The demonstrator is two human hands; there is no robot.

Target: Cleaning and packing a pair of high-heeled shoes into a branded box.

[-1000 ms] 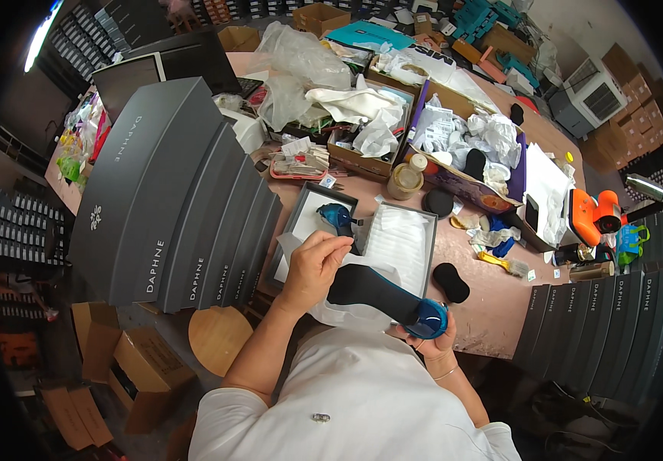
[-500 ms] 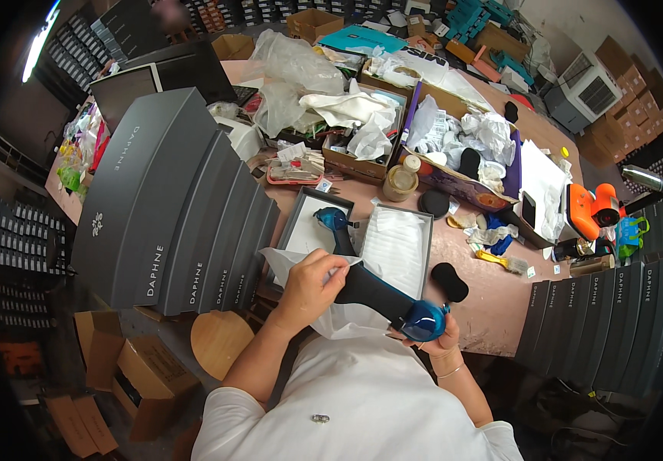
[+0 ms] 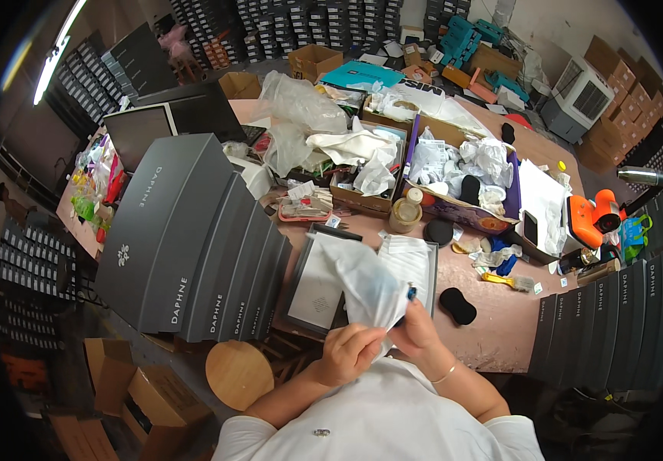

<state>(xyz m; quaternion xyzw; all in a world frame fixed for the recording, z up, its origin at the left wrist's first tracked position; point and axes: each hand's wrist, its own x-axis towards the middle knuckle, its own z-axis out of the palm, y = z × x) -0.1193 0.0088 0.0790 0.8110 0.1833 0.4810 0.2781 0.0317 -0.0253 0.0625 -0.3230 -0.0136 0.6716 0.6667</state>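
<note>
My left hand is closed on the lower edge of a sheet of white tissue paper. The paper hangs wrapped around a shoe, whose dark form shows faintly through it. A glossy blue bit of the shoe peeks out above my right hand, which grips it with the paper. Behind the bundle lies an open dark grey shoebox. Its left part has a white lining with a printed emblem; white pleated paper fills the right part. The bundle hides part of both.
Stacked dark shoeboxes stand at the left, more shoeboxes at the right. On the table are a black pad, a yellow-handled brush, a glue jar and a purple carton of crumpled paper. A wooden stool stands at lower left.
The shoe, bare in my right hand before, is now mostly covered by tissue paper. Both hands have come closer together. The blue shoe earlier seen in the box no longer shows. The view has shifted.
</note>
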